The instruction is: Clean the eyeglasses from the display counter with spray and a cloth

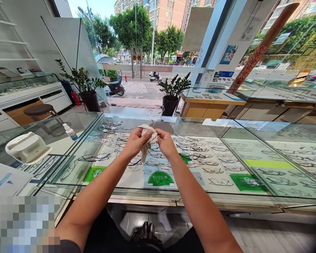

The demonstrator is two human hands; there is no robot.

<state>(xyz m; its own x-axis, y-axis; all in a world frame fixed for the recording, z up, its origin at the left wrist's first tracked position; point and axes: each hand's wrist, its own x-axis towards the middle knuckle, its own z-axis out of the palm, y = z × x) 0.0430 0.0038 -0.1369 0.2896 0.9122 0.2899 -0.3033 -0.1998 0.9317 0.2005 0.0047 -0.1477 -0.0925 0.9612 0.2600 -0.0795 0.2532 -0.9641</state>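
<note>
Both hands are raised together over a glass display counter (158,195). My left hand (135,142) is closed around a crumpled pale cloth (149,133), its thumb pressing on the front; a fold hangs below. My right hand (166,143) meets it from the right, fingers pinched at the cloth's edge on a thin-framed pair of eyeglasses (152,122). Only fine wire parts of the eyeglasses show above the cloth; the rest is covered by cloth and fingers. Under the hands, rows of glasses (195,147) lie inside the counter.
At the left on the counter stand a white device (28,147) and a small spray bottle (70,131). A printed sheet (7,179) lies at the near left. Beyond are a stool (39,110), potted plants (170,95) and a glass front facing the street.
</note>
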